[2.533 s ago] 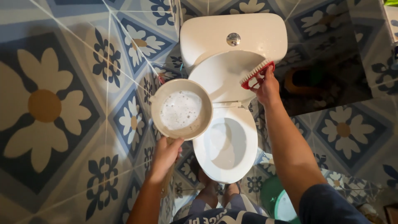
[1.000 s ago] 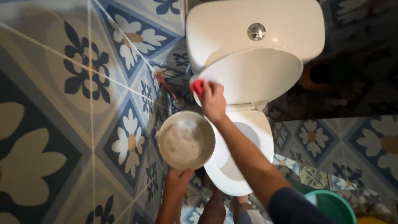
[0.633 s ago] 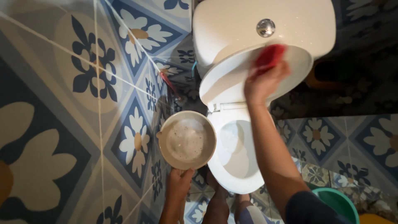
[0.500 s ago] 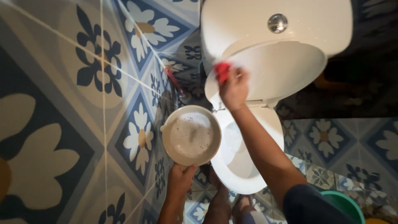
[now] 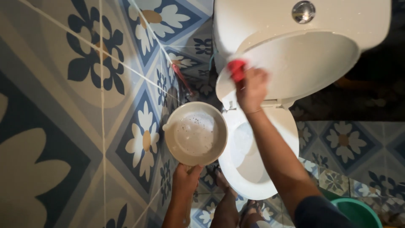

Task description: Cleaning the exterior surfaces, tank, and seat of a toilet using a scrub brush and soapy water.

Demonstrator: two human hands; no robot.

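Fingers of the right hand: clamped on a red scrub brush, pressed to the left edge of the raised lid. Fingers of the left hand: wrapped round the handle of a dipper. Tiled floor: blue and cream flower pattern. White toilet: lid up, bowl open below. Beige dipper: round, foamy water inside, held just left of the bowl. Green bucket: lower right corner.
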